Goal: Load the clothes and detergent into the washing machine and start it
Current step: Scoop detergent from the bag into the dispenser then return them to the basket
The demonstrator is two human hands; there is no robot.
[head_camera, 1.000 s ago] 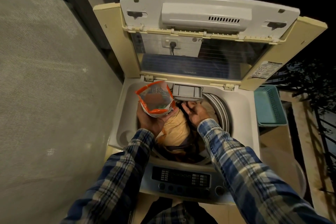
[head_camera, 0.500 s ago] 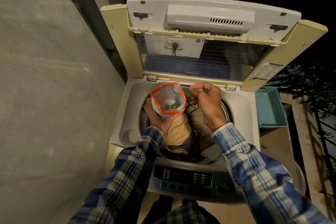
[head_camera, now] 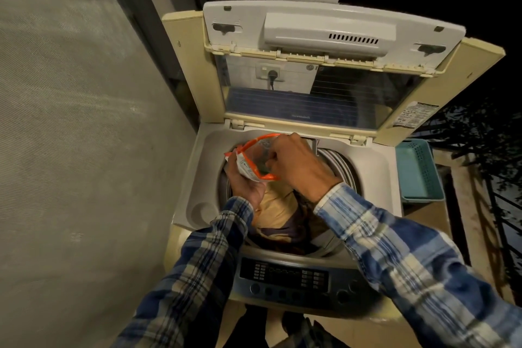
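Observation:
A top-loading washing machine stands with its lid raised. Tan and dark clothes fill the drum. My left hand grips an orange-edged detergent pouch from below, over the drum's far left. My right hand reaches into the pouch's open mouth with fingers curled; what they hold is hidden. The control panel lies along the machine's near edge.
A grey wall runs close on the left. A teal plastic basket sits to the right of the machine, with a railing and dark foliage beyond. A wall socket with a plug shows through the lid glass.
My right hand rose from the drum and moved left into the pouch's mouth. The pouch shifted slightly toward the machine's back. The small grey drawer seen earlier is now hidden behind my hand.

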